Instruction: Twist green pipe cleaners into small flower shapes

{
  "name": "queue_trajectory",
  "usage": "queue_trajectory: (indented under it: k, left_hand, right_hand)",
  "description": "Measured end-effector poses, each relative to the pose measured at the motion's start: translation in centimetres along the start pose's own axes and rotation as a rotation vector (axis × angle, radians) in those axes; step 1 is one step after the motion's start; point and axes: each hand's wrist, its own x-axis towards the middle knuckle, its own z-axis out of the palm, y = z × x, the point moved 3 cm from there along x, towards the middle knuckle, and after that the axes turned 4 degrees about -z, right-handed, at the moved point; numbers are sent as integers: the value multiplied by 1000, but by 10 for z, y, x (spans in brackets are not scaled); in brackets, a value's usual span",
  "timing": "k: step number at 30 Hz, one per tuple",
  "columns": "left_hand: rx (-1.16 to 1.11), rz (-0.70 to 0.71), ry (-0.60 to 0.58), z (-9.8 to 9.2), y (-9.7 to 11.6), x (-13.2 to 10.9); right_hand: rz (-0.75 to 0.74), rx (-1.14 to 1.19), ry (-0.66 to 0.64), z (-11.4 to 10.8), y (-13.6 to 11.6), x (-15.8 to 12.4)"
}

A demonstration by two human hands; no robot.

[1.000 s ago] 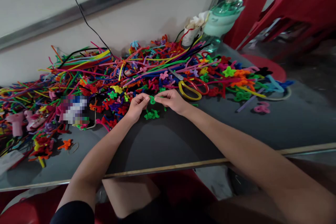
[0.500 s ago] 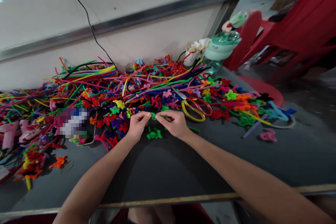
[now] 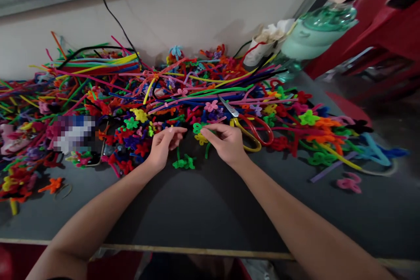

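Note:
Pinched between the thumb and forefinger of my right hand [image 3: 226,142] is a green pipe-cleaner flower [image 3: 197,128] of small loops. A green stem hangs below that hand, and a yellow flower [image 3: 201,139] shows just under the green one. Apart from it on the left, my left hand [image 3: 162,146] has its forefinger stretched out, with nothing visible in it. Green pipe-cleaner flowers [image 3: 184,162] lie on the dark table between and below the hands. Scissors with yellow and red handles [image 3: 251,133] rest close behind my right hand.
A heap of coloured pipe cleaners and flowers [image 3: 108,74] spreads along the wall. At the back right stand a white cup [image 3: 257,52] and a green bottle [image 3: 311,37]. A pink looped piece [image 3: 349,182] lies at right, an orange flower [image 3: 52,185] at left.
My hands have moved apart; the left has let go of the green flower, which stays in the right. The camera view has shifted closer and downward.

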Motion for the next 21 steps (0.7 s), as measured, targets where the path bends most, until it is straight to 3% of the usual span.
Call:
queue_trajectory:
  k: [3,13,18,21]
  left_hand:
    - [8,25,29,-1,2,0]
    - [143,67,-26,5,1,-1]
    - [107,83,-59,6,4,-3]
    - [100,115,-13,3,2,-3]
  right_hand:
    - [20,37,-37,7,2,-2]
    - [-58,-52,-190,12,-4,-7]
    - [-65,-50,-195,15,-1,-5]
    - [-64,-51,-250,14,-1,-2]
